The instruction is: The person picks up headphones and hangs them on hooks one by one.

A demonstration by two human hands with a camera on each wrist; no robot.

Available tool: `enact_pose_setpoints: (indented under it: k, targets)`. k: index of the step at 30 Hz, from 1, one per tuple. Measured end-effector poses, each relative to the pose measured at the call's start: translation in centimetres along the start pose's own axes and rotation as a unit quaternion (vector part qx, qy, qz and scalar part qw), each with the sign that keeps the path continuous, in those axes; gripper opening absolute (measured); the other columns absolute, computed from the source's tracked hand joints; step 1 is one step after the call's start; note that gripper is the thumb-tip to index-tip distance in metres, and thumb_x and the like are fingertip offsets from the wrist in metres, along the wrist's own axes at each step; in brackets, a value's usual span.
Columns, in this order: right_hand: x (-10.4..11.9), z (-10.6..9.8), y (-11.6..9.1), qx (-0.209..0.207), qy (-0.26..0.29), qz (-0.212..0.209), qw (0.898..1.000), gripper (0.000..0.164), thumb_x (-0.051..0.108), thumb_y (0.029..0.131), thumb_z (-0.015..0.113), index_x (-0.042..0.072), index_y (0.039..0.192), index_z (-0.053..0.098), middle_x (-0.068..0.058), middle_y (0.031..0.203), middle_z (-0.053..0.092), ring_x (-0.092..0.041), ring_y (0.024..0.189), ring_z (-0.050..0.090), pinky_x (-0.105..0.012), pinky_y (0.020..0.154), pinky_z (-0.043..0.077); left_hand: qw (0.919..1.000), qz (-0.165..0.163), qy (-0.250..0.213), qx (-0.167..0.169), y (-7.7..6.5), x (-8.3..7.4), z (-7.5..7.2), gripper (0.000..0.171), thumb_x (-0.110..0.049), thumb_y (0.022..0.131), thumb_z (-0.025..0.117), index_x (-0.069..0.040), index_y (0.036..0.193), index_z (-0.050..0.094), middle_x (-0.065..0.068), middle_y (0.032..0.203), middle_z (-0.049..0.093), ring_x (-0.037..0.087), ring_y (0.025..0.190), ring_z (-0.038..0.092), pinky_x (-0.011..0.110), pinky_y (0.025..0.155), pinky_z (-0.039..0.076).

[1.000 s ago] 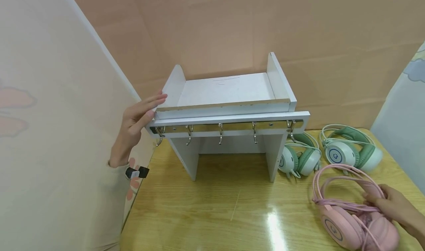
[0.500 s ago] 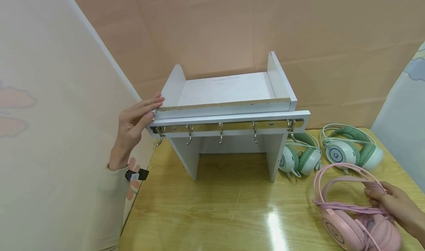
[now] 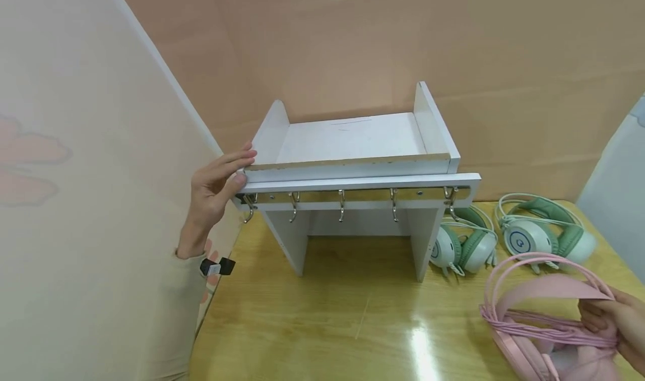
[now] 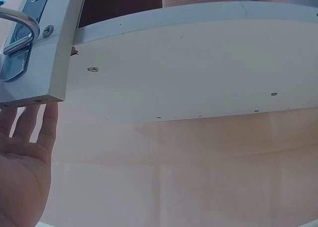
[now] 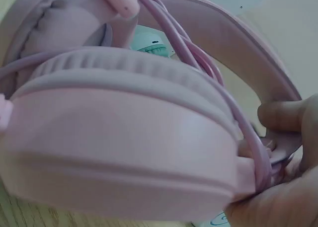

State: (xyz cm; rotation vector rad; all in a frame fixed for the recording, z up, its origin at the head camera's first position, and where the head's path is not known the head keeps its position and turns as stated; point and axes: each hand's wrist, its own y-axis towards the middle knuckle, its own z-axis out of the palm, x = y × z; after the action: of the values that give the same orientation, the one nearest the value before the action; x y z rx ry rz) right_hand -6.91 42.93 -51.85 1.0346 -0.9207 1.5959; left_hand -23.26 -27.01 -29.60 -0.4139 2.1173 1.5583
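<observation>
My right hand (image 3: pixel 617 319) grips the headband of pink headphones (image 3: pixel 554 288) at the lower right of the head view. Their pink cable is wound around them. In the right wrist view, one large ear cup (image 5: pixel 124 137) fills the middle, and my thumb lies on the band. My left hand (image 3: pixel 214 187) rests at the left corner of a white shelf unit (image 3: pixel 347 173), thumb at the hook rail and straight fingers against the side panel. Seen from the left wrist, those fingers (image 4: pixel 27 122) reach up to the rail's end. Several double metal hooks (image 3: pixel 341 204) line the rail, bare.
Two pairs of green-and-white headphones lie on the wooden table (image 3: pixel 302 325) right of the shelf: one pair (image 3: pixel 466 244) beside its side panel, another pair (image 3: pixel 546 235) farther right. A pale wall (image 3: pixel 101 201) stands close on the left; brown paper (image 3: pixel 327 45) covers the back.
My right hand has taken a firmer hold on the pink headphones' headband and tipped them, with the ear cups now lower in view. The head view has shifted slightly; my left hand stays at the shelf corner.
</observation>
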Motion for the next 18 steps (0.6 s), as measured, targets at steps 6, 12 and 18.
enact_pose_setpoints:
  k: [6,12,18]
  targets:
    - [0.5,0.3,0.6,0.089,0.064,-0.021,0.994,0.045,0.004,0.115,0.011,0.013,0.102,0.053,-0.013,0.072,0.040,-0.030,0.061,0.008,-0.045,0.060,0.014,0.9996,-0.025,-0.004,-0.012,0.0,-0.4,-0.6,0.026,0.006,0.099,0.065,0.017,0.123,0.070,0.011,0.135,0.074,0.033,0.147,0.056,0.039,0.127,0.045]
    - [0.8,1.7,0.4,0.077,0.078,-0.033,0.993,0.050,0.002,0.115,0.012,0.008,0.104,0.061,-0.016,0.078,0.024,-0.030,0.065,0.014,-0.043,0.061,0.014,0.9992,-0.036,-0.010,-0.014,-0.1,-0.7,-0.7,0.027,0.010,0.098,0.062,0.016,0.123,0.070,0.011,0.135,0.074,0.031,0.147,0.055,0.038,0.127,0.044]
    - [1.0,2.2,0.1,0.082,0.085,-0.053,0.992,0.048,-0.003,0.114,0.013,0.007,0.104,0.060,-0.016,0.077,0.022,-0.029,0.064,0.014,-0.042,0.061,0.016,0.9992,-0.037,-0.003,-0.018,-0.2,-0.6,-0.6,0.027,0.010,0.098,0.061,0.015,0.123,0.071,0.010,0.135,0.074,0.031,0.147,0.056,0.038,0.128,0.044]
